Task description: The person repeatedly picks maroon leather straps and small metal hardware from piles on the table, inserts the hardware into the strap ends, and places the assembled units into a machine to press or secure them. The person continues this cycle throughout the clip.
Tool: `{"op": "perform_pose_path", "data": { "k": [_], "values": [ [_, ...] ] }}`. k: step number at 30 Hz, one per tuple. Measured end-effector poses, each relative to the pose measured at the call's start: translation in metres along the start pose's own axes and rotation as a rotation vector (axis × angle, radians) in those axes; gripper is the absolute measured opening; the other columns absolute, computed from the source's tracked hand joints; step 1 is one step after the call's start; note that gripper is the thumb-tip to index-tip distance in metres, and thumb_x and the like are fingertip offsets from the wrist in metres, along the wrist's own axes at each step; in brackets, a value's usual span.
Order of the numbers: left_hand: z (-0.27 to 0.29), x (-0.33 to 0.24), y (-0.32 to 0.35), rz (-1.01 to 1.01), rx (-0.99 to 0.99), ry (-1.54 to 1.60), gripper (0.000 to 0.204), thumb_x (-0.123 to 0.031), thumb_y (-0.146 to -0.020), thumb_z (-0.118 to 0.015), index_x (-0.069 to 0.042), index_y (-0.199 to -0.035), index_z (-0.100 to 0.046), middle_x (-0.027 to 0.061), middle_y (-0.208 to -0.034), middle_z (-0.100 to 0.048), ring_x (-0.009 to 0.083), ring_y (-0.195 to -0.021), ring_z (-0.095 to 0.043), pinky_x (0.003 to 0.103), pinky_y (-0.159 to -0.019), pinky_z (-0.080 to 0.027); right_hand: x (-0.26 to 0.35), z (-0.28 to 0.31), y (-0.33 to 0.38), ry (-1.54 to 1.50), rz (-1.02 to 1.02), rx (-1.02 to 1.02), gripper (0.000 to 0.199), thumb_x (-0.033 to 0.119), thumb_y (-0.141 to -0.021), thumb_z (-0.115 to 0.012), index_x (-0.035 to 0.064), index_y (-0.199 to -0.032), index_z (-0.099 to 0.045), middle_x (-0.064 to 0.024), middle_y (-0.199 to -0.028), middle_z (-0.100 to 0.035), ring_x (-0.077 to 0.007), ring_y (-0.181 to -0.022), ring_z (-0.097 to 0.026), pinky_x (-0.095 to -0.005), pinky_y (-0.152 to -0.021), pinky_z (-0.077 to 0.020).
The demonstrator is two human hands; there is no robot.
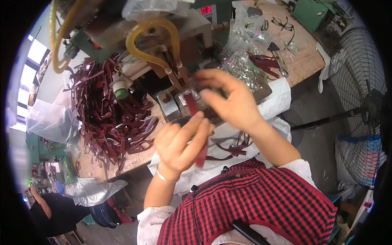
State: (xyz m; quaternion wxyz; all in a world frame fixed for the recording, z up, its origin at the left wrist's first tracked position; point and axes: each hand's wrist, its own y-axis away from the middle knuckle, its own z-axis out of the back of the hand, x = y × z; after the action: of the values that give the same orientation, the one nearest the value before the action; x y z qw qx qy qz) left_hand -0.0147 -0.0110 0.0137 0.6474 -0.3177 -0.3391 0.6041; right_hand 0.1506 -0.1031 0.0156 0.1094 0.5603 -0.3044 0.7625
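My left hand (179,143) grips a dark red leather strap (195,118) whose upper end lies under the head of a press machine (163,45), while its lower end hangs past my palm. My right hand (228,96) hovers just right of the strap's upper end, fingers curled and blurred; whether it touches the strap I cannot tell. A pile of small silver metal fittings (241,67) lies on the bench right behind my right hand.
A big heap of dark red straps (108,118) covers the wooden bench (304,57) at left. Yellow hoses (153,28) loop over the machine. White cloth (277,98) hangs off the bench edge. A standing fan (359,106) is at right; another person (49,208) is at lower left.
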Motion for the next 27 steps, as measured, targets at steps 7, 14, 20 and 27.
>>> {"op": "perform_pose_path", "data": {
  "k": [7, 14, 20, 27],
  "values": [
    [-0.026, 0.013, 0.008, -0.097, -0.099, 0.051, 0.024, -0.010, -0.075, -0.085, -0.010, -0.094, -0.070, 0.0036, -0.091, -0.073, 0.0093, -0.054, -0.056, 0.024, -0.047, -0.039, -0.132, 0.062, 0.010, 0.937, 0.121, -0.345, 0.024, 0.020, -0.078, -0.077, 0.0119, -0.100, -0.075, -0.0161, -0.126, -0.065, -0.0361, -0.127, -0.054, -0.0478, -0.100, -0.0469],
    [-0.026, 0.010, 0.007, -0.041, -0.077, 0.105, 0.027, -0.007, -0.073, -0.086, -0.009, -0.095, -0.071, 0.0057, -0.090, -0.073, 0.0130, -0.058, -0.061, 0.027, -0.048, -0.042, -0.122, 0.059, -0.012, 0.972, 0.360, -0.036, 0.028, 0.011, -0.075, -0.073, 0.0117, -0.103, -0.069, -0.0134, -0.132, -0.061, -0.0333, -0.131, -0.052, -0.0471, -0.091, -0.0502],
    [0.011, -0.015, 0.032, 0.208, -0.030, 0.147, 0.029, -0.007, -0.073, -0.083, -0.006, -0.100, -0.075, 0.0138, -0.109, -0.075, 0.0179, -0.062, -0.062, 0.029, -0.054, -0.046, -0.118, 0.058, -0.019, 0.761, 0.274, -0.358, 0.020, 0.008, -0.086, -0.070, 0.0021, -0.105, -0.070, -0.0122, -0.092, -0.071, -0.0296, -0.087, -0.069, -0.0384, -0.077, -0.0536],
    [0.081, 0.045, 0.058, 0.727, -0.272, -0.340, 0.013, 0.001, -0.093, -0.068, 0.003, -0.105, -0.072, 0.0101, -0.102, -0.074, 0.0172, -0.088, -0.068, 0.028, -0.081, -0.052, -0.148, 0.072, 0.017, -0.293, -0.060, -0.750, 0.017, 0.002, -0.092, -0.069, -0.0007, -0.108, -0.066, -0.0016, -0.094, -0.067, -0.0084, -0.085, -0.060, -0.0216, -0.079, -0.0460]
  ]
}}
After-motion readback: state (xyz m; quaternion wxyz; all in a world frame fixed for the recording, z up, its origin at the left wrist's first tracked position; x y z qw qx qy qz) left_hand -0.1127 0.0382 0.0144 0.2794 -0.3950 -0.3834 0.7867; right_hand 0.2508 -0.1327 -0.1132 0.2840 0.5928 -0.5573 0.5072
